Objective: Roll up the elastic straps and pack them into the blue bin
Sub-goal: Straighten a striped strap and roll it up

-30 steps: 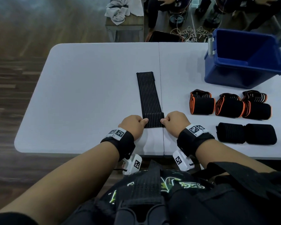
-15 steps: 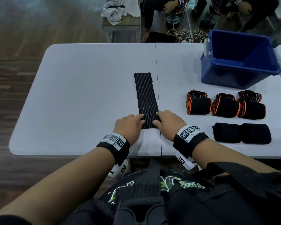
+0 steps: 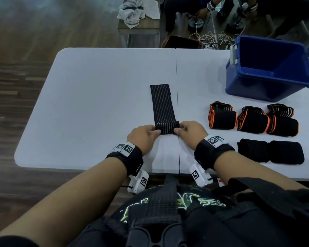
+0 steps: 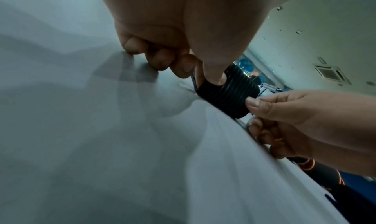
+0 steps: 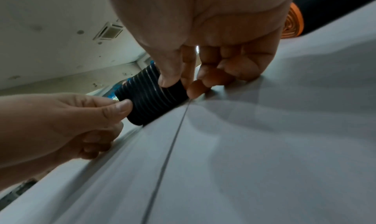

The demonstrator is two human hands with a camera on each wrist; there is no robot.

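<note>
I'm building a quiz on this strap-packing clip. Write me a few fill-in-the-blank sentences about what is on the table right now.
1. The left hand and right hand pinch the rolled near end of the flat black ribbed elastic strap, one at each ____.
2. The rectangular blue plastic bin on the white folding table holds ____ straps.
3. The rolled straps with orange edges number ____.
4. The plain black rolls lie ____ to the person than the orange-edged ones.

Missing words: side; no; three; nearer

White folding table (image 3: 96, 104), centre seam. On it: ribbed black strap (image 3: 161, 106), part-rolled; blue bin (image 3: 253, 90); three orange-edged rolls (image 3: 251, 121); two black rolls (image 3: 270, 151).
</note>
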